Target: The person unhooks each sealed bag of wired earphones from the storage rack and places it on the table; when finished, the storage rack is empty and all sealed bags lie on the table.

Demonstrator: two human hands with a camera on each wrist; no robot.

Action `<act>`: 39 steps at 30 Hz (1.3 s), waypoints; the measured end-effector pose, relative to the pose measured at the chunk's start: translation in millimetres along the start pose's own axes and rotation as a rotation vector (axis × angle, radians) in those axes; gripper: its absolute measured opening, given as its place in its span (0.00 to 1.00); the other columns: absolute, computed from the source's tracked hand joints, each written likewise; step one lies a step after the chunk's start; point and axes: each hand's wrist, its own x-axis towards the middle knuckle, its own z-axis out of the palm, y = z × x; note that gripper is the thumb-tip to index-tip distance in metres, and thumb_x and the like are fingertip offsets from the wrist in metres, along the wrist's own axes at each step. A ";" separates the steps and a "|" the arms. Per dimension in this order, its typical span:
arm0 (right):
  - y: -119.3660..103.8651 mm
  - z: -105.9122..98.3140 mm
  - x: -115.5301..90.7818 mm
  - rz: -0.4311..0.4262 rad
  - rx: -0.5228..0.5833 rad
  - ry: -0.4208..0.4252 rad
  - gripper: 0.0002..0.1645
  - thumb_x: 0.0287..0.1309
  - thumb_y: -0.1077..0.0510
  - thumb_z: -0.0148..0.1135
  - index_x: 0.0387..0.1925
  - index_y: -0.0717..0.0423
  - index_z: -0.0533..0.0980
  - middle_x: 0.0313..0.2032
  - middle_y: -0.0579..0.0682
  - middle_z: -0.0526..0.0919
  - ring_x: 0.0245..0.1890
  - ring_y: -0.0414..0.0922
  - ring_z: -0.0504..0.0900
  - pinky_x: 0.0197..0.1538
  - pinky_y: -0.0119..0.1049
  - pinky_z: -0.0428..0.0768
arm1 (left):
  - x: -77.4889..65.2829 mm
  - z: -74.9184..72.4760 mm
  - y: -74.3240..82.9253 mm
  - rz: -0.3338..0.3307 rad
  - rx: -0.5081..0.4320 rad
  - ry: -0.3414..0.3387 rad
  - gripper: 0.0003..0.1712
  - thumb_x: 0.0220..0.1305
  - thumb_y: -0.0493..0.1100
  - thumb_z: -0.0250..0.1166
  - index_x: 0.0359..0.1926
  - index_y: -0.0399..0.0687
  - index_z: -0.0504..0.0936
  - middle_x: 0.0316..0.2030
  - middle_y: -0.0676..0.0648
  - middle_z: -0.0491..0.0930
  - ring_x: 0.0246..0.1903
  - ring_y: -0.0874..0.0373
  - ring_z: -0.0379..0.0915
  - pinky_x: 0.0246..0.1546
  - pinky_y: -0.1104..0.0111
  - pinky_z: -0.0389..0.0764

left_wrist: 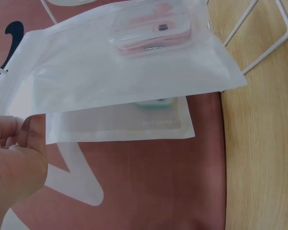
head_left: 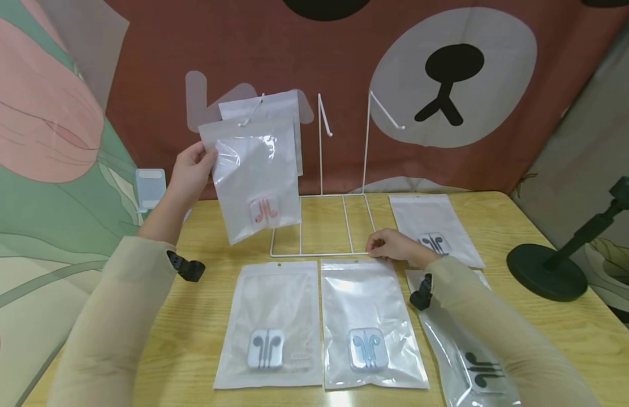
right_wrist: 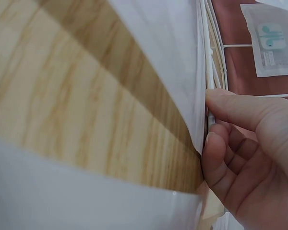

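My left hand [head_left: 191,169] pinches the left edge of a clear-and-white zip bag [head_left: 253,175] with pink earphones [head_left: 264,210] inside. This bag hangs near the tip of the left hook [head_left: 250,112] of a white wire rack [head_left: 321,158], its lower end tilted. Behind it on the same hook is another bag [head_left: 298,133]; in the left wrist view, teal earphones [left_wrist: 156,102] partly show in it. My right hand [head_left: 393,246] grips the front right corner of the rack's base, thumb and fingers round the wire [right_wrist: 211,117] in the right wrist view.
Two earphone bags [head_left: 274,294] [head_left: 365,294] lie side by side before the rack. Two more bags [head_left: 421,212] [head_left: 447,333] lie at the right, one partly under my right forearm. The middle hook [head_left: 325,116] and right hook [head_left: 388,110] hold nothing. A dark green stand [head_left: 546,271] is far right.
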 end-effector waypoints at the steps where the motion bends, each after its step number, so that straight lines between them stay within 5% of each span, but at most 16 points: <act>1: -0.1 0.1 -0.1 0.000 0.000 0.000 0.02 0.58 0.63 0.60 0.30 0.57 0.78 0.21 0.48 0.73 0.18 0.42 0.69 0.20 0.34 0.70 | -1.9 -0.5 0.1 0.000 0.001 0.000 0.29 0.69 0.52 0.48 0.66 0.45 0.62 0.51 0.43 0.71 0.44 0.56 0.70 0.40 0.73 0.77; 12: -0.3 0.8 0.0 0.007 0.010 0.003 0.03 0.58 0.63 0.61 0.29 0.57 0.78 0.21 0.48 0.73 0.18 0.42 0.69 0.20 0.33 0.69 | -15.1 -3.1 -0.4 0.056 -0.085 0.022 0.26 0.69 0.47 0.51 0.60 0.34 0.66 0.39 0.46 0.73 0.35 0.61 0.72 0.33 0.76 0.78; 30: -0.4 0.3 0.6 0.015 0.011 0.002 0.03 0.58 0.63 0.60 0.29 0.56 0.78 0.20 0.48 0.73 0.18 0.43 0.69 0.20 0.33 0.69 | -33.6 -5.4 6.5 0.097 -0.265 -0.007 0.22 0.68 0.43 0.53 0.56 0.32 0.68 0.32 0.48 0.76 0.27 0.62 0.77 0.25 0.72 0.80; 39: -0.4 1.0 0.2 0.019 0.019 0.001 0.03 0.58 0.63 0.60 0.29 0.56 0.78 0.20 0.49 0.73 0.18 0.43 0.69 0.20 0.34 0.69 | -47.5 -13.8 7.3 0.103 -0.232 -0.050 0.20 0.67 0.43 0.54 0.54 0.33 0.68 0.32 0.50 0.77 0.29 0.63 0.75 0.27 0.74 0.79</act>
